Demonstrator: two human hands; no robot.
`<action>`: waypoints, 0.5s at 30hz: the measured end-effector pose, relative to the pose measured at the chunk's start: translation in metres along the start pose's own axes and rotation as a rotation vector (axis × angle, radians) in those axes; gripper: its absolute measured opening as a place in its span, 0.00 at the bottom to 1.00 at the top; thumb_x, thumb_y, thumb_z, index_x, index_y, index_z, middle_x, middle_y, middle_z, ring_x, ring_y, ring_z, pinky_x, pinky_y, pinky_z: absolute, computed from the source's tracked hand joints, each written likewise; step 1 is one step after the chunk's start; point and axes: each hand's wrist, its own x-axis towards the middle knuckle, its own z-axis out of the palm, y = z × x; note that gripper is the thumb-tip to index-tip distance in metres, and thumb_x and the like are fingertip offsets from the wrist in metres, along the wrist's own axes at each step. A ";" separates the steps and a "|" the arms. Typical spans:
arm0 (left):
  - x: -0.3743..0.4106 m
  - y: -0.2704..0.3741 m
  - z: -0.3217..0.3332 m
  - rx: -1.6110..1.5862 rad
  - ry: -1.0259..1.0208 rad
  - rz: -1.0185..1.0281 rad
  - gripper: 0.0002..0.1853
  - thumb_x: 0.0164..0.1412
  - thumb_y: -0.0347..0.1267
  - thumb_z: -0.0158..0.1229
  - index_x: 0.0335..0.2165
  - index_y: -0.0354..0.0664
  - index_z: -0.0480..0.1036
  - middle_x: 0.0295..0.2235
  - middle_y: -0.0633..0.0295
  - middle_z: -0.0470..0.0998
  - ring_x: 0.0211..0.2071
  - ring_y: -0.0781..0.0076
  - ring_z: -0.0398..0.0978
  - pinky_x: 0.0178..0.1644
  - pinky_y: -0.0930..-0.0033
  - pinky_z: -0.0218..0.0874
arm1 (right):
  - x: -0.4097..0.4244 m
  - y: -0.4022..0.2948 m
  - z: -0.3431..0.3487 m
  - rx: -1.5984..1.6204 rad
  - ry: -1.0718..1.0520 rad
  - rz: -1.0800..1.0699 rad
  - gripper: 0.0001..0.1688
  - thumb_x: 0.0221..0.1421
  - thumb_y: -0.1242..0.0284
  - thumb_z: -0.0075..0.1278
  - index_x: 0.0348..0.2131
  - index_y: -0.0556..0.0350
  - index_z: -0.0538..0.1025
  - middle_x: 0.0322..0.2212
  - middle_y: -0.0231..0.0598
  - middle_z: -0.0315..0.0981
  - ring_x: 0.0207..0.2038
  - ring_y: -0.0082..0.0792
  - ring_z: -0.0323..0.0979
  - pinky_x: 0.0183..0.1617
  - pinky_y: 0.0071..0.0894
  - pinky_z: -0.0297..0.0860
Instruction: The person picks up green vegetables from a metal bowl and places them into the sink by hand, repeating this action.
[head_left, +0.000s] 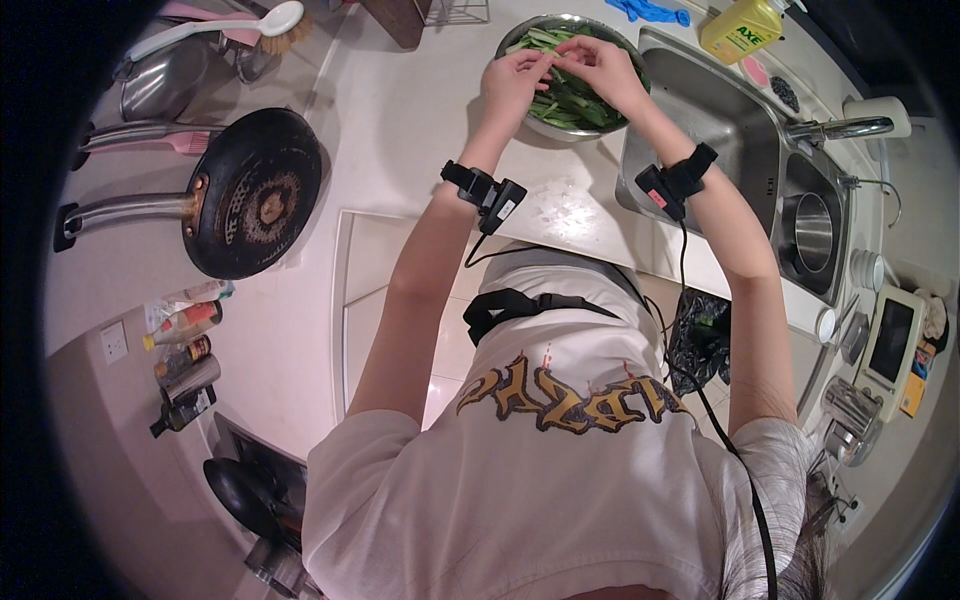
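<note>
A round stainless steel bowl (572, 136) full of cut leafy greens (574, 105) stands on the counter at the top middle, beside the sink. Both of my hands are over the bowl with their fingertips together. My left hand (519, 75) pinches a pale green stem piece (553, 55) from the left side. From the right, my right hand (598, 66) has thumb and fingers closed on the same piece. The fingers partly hide it and some of the greens below.
A steel double sink (709, 105) with a faucet (847, 129) adjoins the bowl on the right, a yellow soap bottle (742, 30) behind it. A frying pan (259, 195) hangs at left. Water drops wet the counter (555, 202) near its edge. A metal rack (457, 11) stands behind.
</note>
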 end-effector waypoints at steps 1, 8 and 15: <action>0.000 -0.001 0.000 0.032 -0.006 0.009 0.13 0.55 0.32 0.57 0.34 0.31 0.73 0.27 0.62 0.76 0.28 0.79 0.74 0.30 0.80 0.68 | 0.001 0.002 -0.002 0.018 -0.013 -0.002 0.11 0.52 0.71 0.51 0.36 0.59 0.75 0.26 0.33 0.74 0.28 0.19 0.70 0.35 0.21 0.66; -0.002 -0.002 0.000 0.183 -0.024 0.002 0.10 0.56 0.32 0.55 0.32 0.34 0.74 0.25 0.65 0.75 0.24 0.83 0.71 0.30 0.82 0.66 | -0.005 -0.009 0.003 -0.325 0.029 -0.288 0.10 0.52 0.74 0.48 0.36 0.59 0.72 0.29 0.49 0.72 0.32 0.48 0.71 0.36 0.36 0.67; 0.000 0.005 -0.009 0.140 -0.202 -0.029 0.10 0.56 0.32 0.53 0.31 0.35 0.75 0.26 0.63 0.76 0.26 0.80 0.73 0.31 0.79 0.67 | 0.000 -0.005 -0.011 -0.391 -0.008 -0.399 0.10 0.54 0.72 0.45 0.36 0.58 0.72 0.30 0.48 0.72 0.33 0.50 0.70 0.36 0.38 0.67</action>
